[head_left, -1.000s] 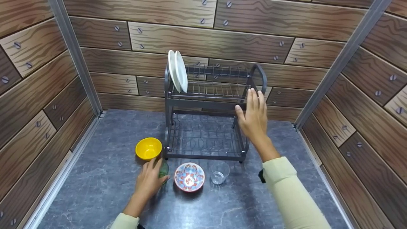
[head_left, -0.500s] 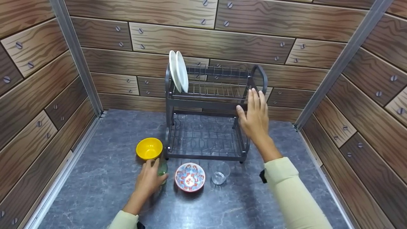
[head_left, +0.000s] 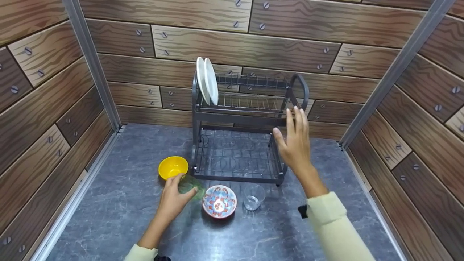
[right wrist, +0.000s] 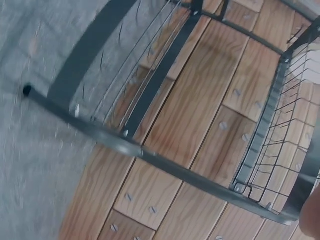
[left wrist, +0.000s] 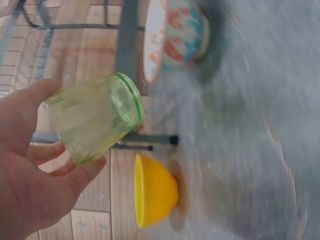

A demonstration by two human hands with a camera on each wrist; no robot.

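My left hand [head_left: 172,198] grips a clear green glass [left wrist: 97,117] between thumb and fingers. In the left wrist view the glass is tilted, its thick base held up off the grey surface. A yellow bowl [head_left: 173,167] sits just beyond that hand, and a bowl with a red and blue pattern [head_left: 219,202] stands to its right. My right hand [head_left: 298,145] holds nothing, its fingers extended at the right front of the black two-tier dish rack [head_left: 239,117]. Only a fingertip [right wrist: 312,215] shows in the right wrist view, at the rack's frame.
Two white plates [head_left: 207,81] stand on edge at the left of the rack's upper tier. A clear glass [head_left: 253,197] stands right of the patterned bowl, in front of the rack. Wood-patterned walls [head_left: 282,47] enclose the grey surface [head_left: 137,145] at the back and sides.
The green glass has come up off the surface in my left hand and tipped to the right. My right hand has drawn back slightly from the rack, fingers spread a little more.
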